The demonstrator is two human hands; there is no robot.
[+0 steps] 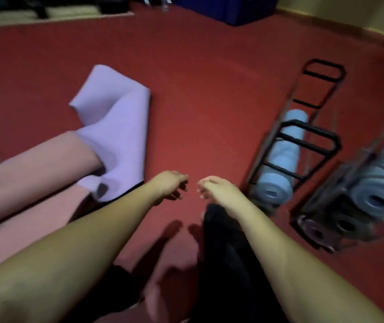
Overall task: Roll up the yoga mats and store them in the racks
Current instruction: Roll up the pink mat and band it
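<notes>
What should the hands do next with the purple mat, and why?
Probably reach left and take an edge of the purple yoga mat to flatten it for rolling. It lies crumpled and unrolled over a pink mat, while the left hand and right hand hold nothing.

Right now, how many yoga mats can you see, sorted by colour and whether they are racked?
Blue, rolled, in racks: 2 (blue mat, blue mat)
Dark, rolled, in near rack: 2, blurred ()
Purple mat, crumpled on floor: 1
Pink mat, on floor: 1
Total: 6
</notes>
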